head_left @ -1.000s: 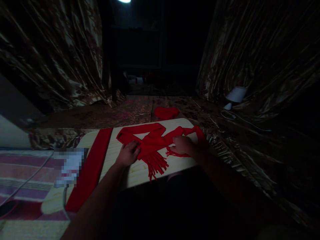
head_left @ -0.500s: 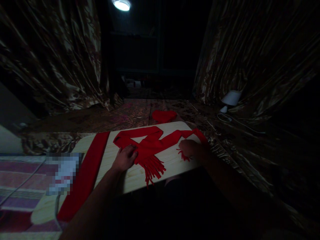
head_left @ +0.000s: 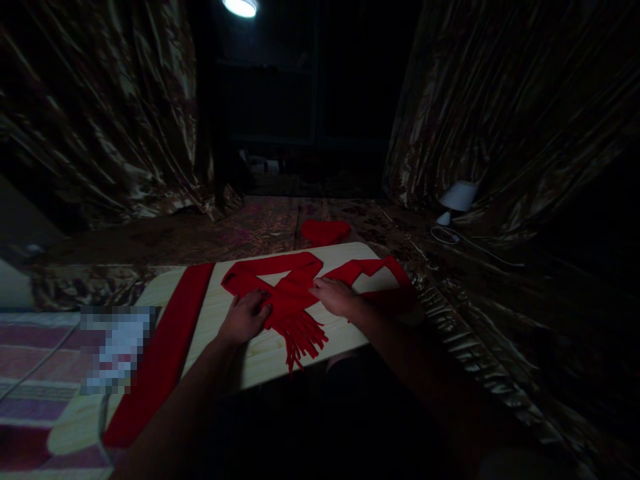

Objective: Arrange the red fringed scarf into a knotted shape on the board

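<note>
A red fringed scarf [head_left: 295, 288] lies looped and crossed over itself on a pale wood-patterned board [head_left: 230, 363]. Its near fringe hangs toward me past the crossing. My left hand [head_left: 246, 316] rests on the left side of the crossing, fingers stretched over the cloth. To the right of the crossing, my right hand [head_left: 334, 295] has its fingers drawn together on the scarf's edge and covers part of it. The scarf's other length bends away to the right, partly behind my right forearm. A long folded red strip of cloth [head_left: 175, 347] lies along the board's left side.
Just past the board sits a red bundle [head_left: 325, 231] on a patterned cover. A small white lamp [head_left: 458, 197] with a cord stands at the right. Left of the board, a blurred-out object [head_left: 120, 350] lies near a striped cloth [head_left: 35, 363]. Heavy curtains [head_left: 145, 120] flank the dark window.
My right hand has moved left, from above the second fringe to the scarf beside the crossing. My left hand stays on the cloth. The view has shifted slightly.
</note>
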`<action>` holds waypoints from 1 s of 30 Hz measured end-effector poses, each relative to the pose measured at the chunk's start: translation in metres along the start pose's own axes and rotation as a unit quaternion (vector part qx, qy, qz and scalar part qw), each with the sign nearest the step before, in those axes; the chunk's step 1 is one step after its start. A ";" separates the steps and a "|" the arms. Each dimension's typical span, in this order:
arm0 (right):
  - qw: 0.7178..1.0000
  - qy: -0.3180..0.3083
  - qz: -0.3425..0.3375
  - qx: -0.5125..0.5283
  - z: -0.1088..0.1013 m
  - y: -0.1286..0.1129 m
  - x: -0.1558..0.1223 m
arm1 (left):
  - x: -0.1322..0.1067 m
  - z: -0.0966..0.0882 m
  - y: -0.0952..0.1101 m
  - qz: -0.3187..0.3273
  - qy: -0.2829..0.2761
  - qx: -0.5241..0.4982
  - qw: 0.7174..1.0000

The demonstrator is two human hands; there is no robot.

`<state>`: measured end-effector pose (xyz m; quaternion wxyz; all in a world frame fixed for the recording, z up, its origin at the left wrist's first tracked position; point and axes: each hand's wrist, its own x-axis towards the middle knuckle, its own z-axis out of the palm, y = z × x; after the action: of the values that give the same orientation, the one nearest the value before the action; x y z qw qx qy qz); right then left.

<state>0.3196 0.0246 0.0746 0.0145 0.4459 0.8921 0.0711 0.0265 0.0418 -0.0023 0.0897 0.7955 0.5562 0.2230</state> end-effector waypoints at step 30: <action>0.975 -0.075 0.048 0.204 0.031 -0.026 0.031 | -0.003 -0.006 0.008 0.016 -0.016 0.005 1.000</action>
<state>0.2833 0.0373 0.0416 -0.0134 0.4857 0.8619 -0.1450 0.0296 0.0357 0.0054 0.0906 0.8082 0.5430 0.2090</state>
